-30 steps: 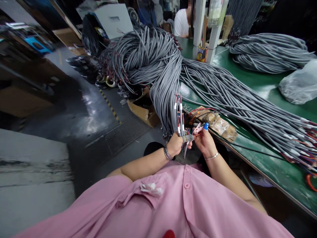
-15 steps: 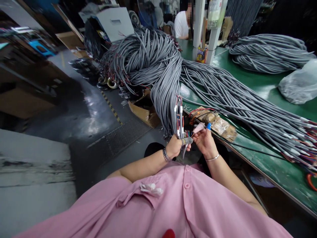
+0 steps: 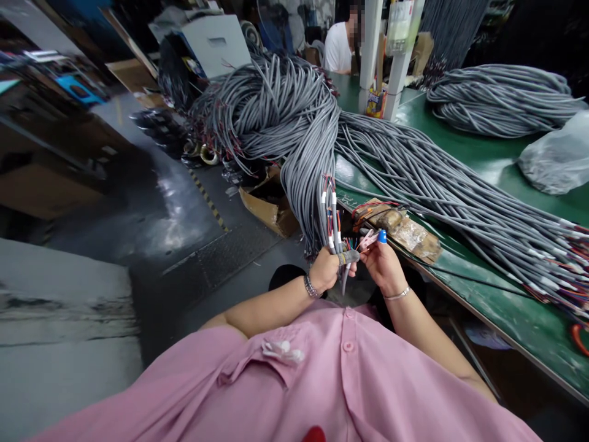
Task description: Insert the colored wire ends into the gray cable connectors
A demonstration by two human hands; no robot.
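My left hand, with a grey covering on its thumb, is closed around several grey cables. White bands and bared coloured wires show on these cables above the fist. A fan of thin coloured wires sticks out beside that thumb. Close against it on the right, my right hand has its fingers drawn together on a thin orange wire. A blue cover caps one of its digits, and a pale pink wrap or piece lies beside it. The exact fingertip contact is partly hidden.
A big heap of grey cable drapes over the near edge of the green table. More cables stretch right. A taped wooden block lies by my right hand. Below stands an open carton. A person is at the back.
My right hand has turned slightly, its blue-capped digit shifting left and down, and the fingers have drawn closer together. The cable tops in my left hand have tilted a little left.
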